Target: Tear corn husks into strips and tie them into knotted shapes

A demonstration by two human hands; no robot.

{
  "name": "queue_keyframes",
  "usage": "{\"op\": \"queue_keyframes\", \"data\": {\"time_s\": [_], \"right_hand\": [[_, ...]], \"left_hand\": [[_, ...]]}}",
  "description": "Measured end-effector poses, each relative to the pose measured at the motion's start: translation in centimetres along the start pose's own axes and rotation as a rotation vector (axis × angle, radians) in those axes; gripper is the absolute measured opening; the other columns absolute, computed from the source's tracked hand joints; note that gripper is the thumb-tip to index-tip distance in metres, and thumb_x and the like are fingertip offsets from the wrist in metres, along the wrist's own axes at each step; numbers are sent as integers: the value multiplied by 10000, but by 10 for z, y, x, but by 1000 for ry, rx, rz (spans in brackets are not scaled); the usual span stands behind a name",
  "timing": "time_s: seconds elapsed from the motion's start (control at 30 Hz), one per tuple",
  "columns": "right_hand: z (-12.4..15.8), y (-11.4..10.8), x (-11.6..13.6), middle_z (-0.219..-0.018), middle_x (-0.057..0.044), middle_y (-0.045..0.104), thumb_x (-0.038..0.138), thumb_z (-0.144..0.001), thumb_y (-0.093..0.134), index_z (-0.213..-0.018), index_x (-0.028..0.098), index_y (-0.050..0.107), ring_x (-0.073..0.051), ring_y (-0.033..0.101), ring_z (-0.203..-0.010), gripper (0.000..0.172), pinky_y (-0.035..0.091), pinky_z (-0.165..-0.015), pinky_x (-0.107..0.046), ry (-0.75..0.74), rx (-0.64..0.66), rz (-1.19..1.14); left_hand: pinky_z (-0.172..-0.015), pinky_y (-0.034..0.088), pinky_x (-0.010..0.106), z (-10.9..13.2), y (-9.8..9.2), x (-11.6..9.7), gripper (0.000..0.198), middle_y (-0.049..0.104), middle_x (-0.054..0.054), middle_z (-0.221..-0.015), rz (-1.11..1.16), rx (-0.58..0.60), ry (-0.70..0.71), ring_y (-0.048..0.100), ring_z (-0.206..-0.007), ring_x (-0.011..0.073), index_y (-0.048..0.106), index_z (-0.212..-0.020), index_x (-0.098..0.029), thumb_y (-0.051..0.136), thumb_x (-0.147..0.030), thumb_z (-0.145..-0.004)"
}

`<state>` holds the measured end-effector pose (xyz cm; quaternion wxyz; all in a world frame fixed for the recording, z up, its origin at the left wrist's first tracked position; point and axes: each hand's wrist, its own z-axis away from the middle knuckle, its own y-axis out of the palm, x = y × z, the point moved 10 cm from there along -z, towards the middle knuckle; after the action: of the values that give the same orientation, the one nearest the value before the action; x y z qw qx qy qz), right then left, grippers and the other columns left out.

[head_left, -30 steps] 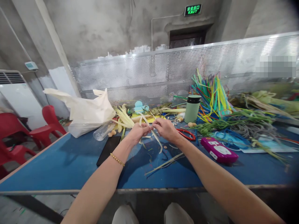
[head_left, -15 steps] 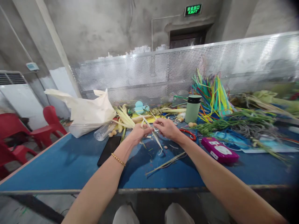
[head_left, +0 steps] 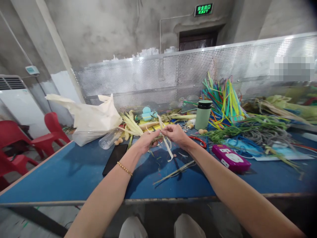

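Over the middle of the blue table [head_left: 81, 178], my left hand [head_left: 148, 139] is pinched on a pale strip of husk [head_left: 168, 152]. My right hand [head_left: 174, 133] meets it fingertip to fingertip, its thumb and finger closed on the same pale strip. One end of the strip sticks up above the fingers and the other hangs down toward the table. Below the hands lie thin dry stalks [head_left: 173, 173] and small scraps. Pale yellow husks [head_left: 132, 125] lie just behind my left hand.
A white plastic bag [head_left: 95, 115], a clear bottle [head_left: 107, 140] and a black phone [head_left: 115, 160] are on the left. To the right are a green cup [head_left: 203, 115], a purple box [head_left: 230, 158], colourful strips [head_left: 229, 102] and green stems [head_left: 257, 127]. Red chairs [head_left: 49, 135] stand at far left.
My hands have come together, the right fingers shifting slightly left to meet the left ones. The strip has turned, and its upper end now rises above the fingers.
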<state>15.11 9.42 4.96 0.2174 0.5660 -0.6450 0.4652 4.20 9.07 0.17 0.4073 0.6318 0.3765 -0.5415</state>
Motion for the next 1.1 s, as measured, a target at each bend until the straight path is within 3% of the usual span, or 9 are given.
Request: {"op": "queue_keyframes", "data": {"time_s": [0.17,0.33,0.57,0.87,1.1], "right_hand": [[0,5,-4,-450,66,469,467,-701,699,-669,181,580,-69,330,-406,312,259,-420,-223,39,-2,-85],[2,6,-11,-445,70,461,459,-680,700,-680,178,581,-69,332,-388,305,256,-408,-227,133,-29,-170],[1,4,-10,-452,61,471,438,-642,714,-626,179,568,-68,350,-424,299,269,-422,-231,94,-113,-189],[4,3,-13,-429,56,490,364,-606,699,-596,180,562,-62,357,-388,229,268,-400,-220,140,-175,-249],[5,1,-15,-424,55,489,319,-625,688,-600,182,558,-65,371,-381,191,286,-387,-215,183,-196,-249]], "left_hand": [[-457,164,237,-1,-1,-6,425,487,-20,-561,-35,-37,95,349,-457,42,613,-658,-125,867,-463,-607],[-461,161,229,-3,1,-3,349,453,-44,-498,62,-45,85,324,-427,37,630,-654,-124,884,-342,-552],[-465,181,214,-1,1,0,223,451,-44,-458,96,-90,36,349,-429,39,632,-611,-116,823,-208,-542],[-461,193,205,-1,2,1,148,496,-25,-460,58,-94,15,366,-407,40,616,-597,-116,759,-152,-581],[-461,200,208,-2,4,3,199,515,-18,-492,52,-75,23,368,-416,37,610,-607,-116,790,-197,-594]]}}
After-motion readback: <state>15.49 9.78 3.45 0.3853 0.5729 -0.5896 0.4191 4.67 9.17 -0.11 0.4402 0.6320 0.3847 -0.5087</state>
